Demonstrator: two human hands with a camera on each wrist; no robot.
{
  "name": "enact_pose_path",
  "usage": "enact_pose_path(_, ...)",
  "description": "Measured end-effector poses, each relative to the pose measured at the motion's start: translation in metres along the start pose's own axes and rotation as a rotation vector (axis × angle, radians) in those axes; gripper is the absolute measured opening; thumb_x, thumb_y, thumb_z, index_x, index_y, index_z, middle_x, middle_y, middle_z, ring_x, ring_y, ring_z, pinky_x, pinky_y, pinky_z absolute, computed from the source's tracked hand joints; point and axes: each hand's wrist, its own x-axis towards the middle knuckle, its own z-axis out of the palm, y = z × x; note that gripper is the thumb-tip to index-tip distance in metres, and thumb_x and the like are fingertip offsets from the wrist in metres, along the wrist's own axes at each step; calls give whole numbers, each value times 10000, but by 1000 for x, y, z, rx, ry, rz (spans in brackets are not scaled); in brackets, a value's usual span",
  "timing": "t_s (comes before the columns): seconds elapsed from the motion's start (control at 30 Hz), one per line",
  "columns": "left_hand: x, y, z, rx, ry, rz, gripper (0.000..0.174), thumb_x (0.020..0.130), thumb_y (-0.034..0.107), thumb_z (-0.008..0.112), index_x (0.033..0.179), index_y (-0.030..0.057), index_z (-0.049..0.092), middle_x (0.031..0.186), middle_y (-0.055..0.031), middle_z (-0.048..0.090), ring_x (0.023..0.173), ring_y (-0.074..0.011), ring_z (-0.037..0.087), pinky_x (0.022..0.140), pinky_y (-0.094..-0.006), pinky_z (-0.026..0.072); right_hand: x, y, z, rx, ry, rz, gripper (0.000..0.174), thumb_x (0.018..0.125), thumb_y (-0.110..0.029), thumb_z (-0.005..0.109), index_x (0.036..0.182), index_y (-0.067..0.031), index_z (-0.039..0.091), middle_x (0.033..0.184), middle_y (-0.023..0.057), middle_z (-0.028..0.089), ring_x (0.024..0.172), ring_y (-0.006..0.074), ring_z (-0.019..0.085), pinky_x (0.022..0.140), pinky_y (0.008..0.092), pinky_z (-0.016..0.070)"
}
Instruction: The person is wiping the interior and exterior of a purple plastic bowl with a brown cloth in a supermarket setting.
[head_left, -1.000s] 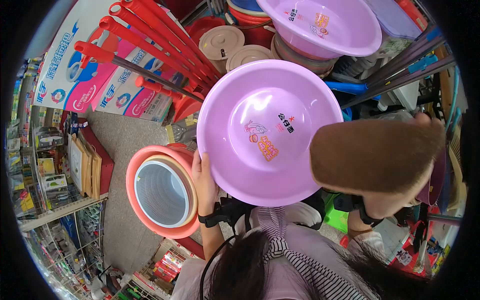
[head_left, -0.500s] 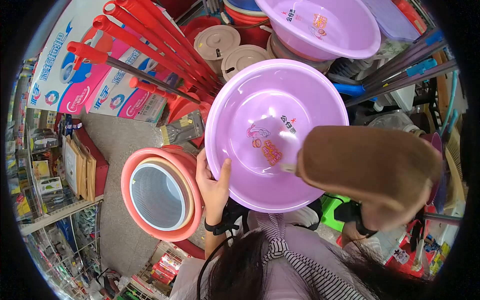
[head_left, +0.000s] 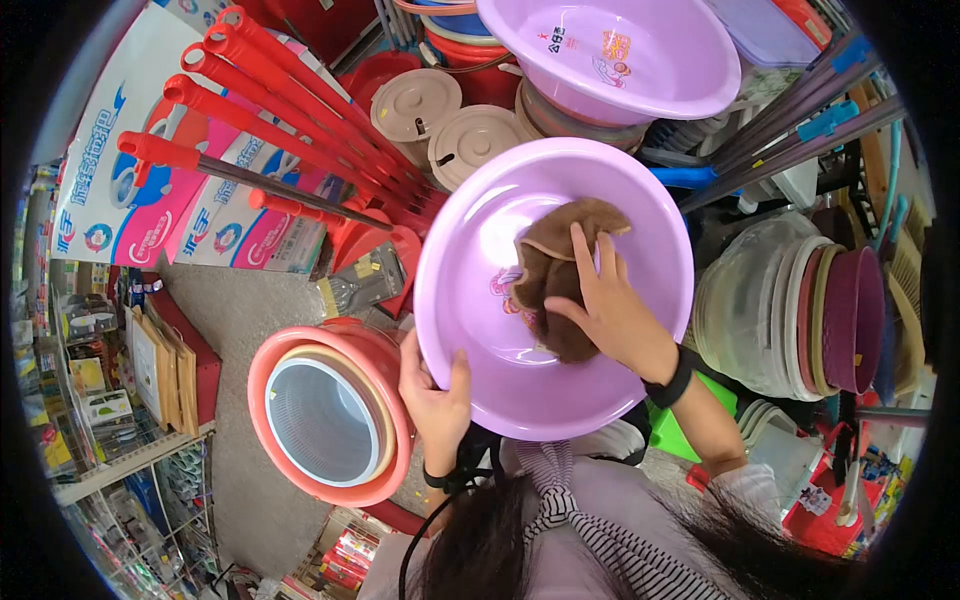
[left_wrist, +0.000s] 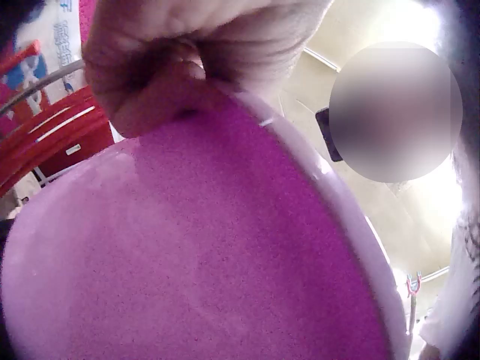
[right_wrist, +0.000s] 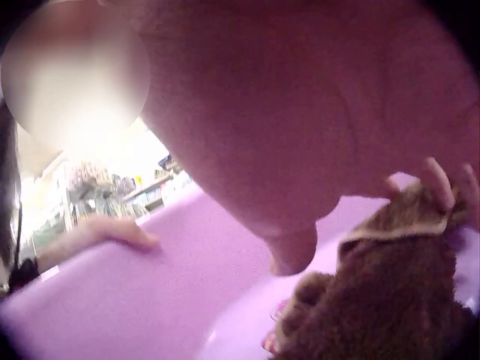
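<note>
A round purple basin [head_left: 470, 375] is held up before the person, tilted toward the head view. My left hand [head_left: 436, 400] grips its lower left rim, thumb inside and fingers behind; the left wrist view shows that hand [left_wrist: 187, 60] on the rim above the purple wall [left_wrist: 195, 247]. Inside the basin lies a crumpled brown cloth [head_left: 570, 325]. Over the cloth is my right hand [head_left: 620, 315], fingers spread, with fingertips on or close to it. The right wrist view has the palm [right_wrist: 300, 112] large above the brown cloth [right_wrist: 375, 292]; whether it presses is unclear.
A second purple basin [head_left: 650, 70] stands on a stack behind. Red-handled poles [head_left: 300, 120] rise at the left, metal poles [head_left: 790, 130] at the right. Nested baskets [head_left: 325, 420] sit at lower left, stacked tubs [head_left: 800, 310] at right, boxes [head_left: 140, 120] at far left.
The brown cloth, held up right of the basin before, now lies crumpled inside it. My right hand has moved left over the basin and its fingers have spread. The left hand still grips the rim.
</note>
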Motion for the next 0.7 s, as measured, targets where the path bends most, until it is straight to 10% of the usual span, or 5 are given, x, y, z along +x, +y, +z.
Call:
enact_pose_path(0.37, -5, 9, 10, 62, -92, 60, 542, 778, -86, 564, 1298, -80, 412, 979, -104, 639, 818, -84, 593, 724, -205, 472, 75, 3, 58, -257, 328, 109, 395, 772, -12, 590, 1121, 107, 450, 1038, 181, 432, 945, 300, 565, 623, 322, 563)
enact_pose_path(0.7, -4, 11, 3, 97, -75, 53, 548, 771, -100, 553, 1301, -79, 413, 999, -97, 625, 833, -85, 582, 730, -199, 466, 57, -34, 58, -178, 216, -410, 383, 759, -59, 560, 1128, 38, 520, 1005, 139, 470, 861, 229, 608, 586, 297, 558)
